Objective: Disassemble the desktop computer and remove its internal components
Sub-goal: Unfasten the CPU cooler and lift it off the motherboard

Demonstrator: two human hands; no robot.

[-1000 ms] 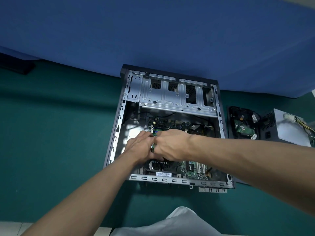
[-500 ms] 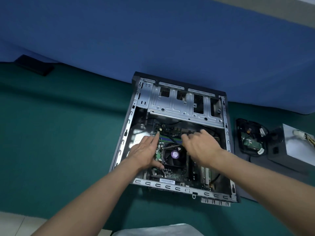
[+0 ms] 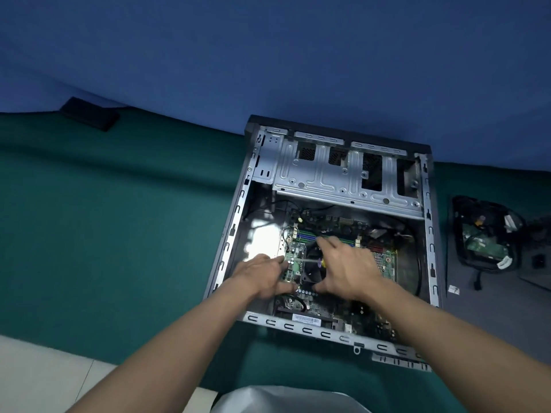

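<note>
Desktop case [image 3: 236, 231] is laid on its side on the green mat [image 3: 119, 222], open face up, with its long axis running away from the person. The CPU cooler [image 3: 310, 272] is seated on the motherboard [image 3: 387, 263], left of centre in the case's near half. Both hands are placed at it. The right hand [image 3: 348, 268] is spread wide over the cooler's top, with the index finger laid to the far edge and the thumb brought to the near edge. Whether a firm grip is made cannot be told. The left hand [image 3: 264, 277] is set just beside the cooler's left flank, its fingers loosely extended onto the board and nothing pinched. A thin pale bar and a purple-yellow spot are seen between the hands; whether this is a tool or the fan label cannot be told. The cooler is squarish, so no long axis is offered. It lies directly beneath the right hand, the nearer one, and to the right of the left. It is judged that removal will be upward, where room is open. Sideways room is limited by the memory slots [image 3: 307, 234] just beyond, the drive cage [image 3: 328, 180] further on, the case's left wall and the near rim. A removed drive [image 3: 483, 244] is lying well apart on the right.
</note>
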